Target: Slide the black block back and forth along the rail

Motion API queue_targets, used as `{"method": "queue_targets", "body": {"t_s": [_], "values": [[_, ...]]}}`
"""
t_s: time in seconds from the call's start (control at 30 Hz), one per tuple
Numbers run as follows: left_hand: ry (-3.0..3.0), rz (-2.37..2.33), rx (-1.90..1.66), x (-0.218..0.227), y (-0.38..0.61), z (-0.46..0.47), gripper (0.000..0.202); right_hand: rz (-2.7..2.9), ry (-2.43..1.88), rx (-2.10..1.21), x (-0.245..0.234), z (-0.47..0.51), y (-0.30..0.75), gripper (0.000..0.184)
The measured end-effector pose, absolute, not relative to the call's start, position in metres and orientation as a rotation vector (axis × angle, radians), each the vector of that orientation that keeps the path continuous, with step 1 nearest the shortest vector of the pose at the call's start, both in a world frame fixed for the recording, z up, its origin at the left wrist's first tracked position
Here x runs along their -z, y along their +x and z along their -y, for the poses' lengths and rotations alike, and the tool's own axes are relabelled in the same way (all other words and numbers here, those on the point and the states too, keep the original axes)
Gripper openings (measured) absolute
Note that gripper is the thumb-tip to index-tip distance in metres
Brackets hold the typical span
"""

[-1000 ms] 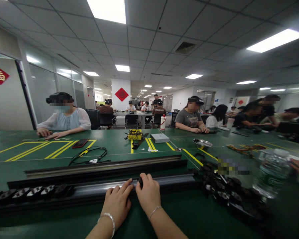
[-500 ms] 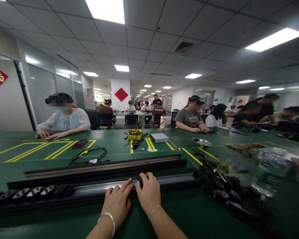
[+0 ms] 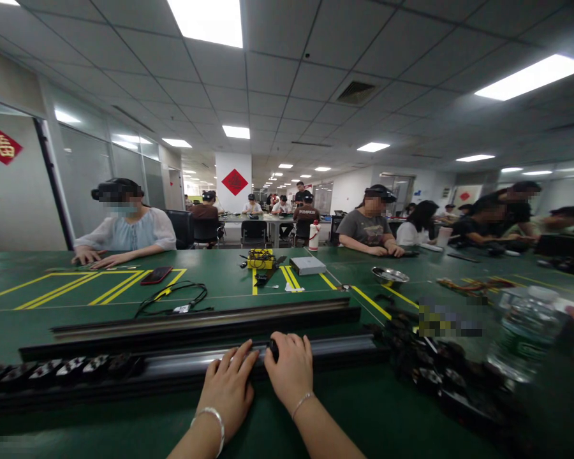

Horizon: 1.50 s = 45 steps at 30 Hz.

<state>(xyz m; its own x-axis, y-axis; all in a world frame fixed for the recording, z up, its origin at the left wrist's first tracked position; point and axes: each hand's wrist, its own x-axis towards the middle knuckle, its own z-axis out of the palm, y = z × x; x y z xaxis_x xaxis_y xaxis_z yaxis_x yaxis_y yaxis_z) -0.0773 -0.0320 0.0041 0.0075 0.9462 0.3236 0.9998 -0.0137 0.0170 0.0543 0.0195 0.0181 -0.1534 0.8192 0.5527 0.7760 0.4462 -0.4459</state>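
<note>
A long black and grey metal rail (image 3: 182,364) lies across the green table (image 3: 363,408) in front of me. My left hand (image 3: 227,389) rests on the rail's near edge with its fingers spread flat. Right beside it, my right hand (image 3: 289,370) is curled over a small black part (image 3: 272,347) on the rail. A row of the same black parts (image 3: 62,370) sits in the rail at the left. A second, longer rail (image 3: 201,319) lies just behind.
A heap of black parts (image 3: 435,373) lies at the right, next to a plastic water bottle (image 3: 523,331). A black cable (image 3: 172,298), a red phone (image 3: 156,275), a yellow device (image 3: 261,258), a grey box (image 3: 307,264) and a metal bowl (image 3: 389,275) lie further back. Several people sit around the tables.
My hands and the rail stay where they were; only the view has shifted slightly.
</note>
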Motion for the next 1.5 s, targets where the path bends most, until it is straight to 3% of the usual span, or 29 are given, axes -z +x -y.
{"method": "queue_targets", "body": {"t_s": [0.17, 1.5], "values": [[-2.029, 1.959, 0.411, 0.007, -0.083, 0.028, 0.069, 1.921, -1.348, -0.09, -0.017, -0.021, 0.053, 0.018], [-2.091, 2.034, 0.372, -0.002, -0.08, 0.029, 0.058, 1.993, -1.438, -0.06, -0.027, -0.021, 0.054, 0.013]]}}
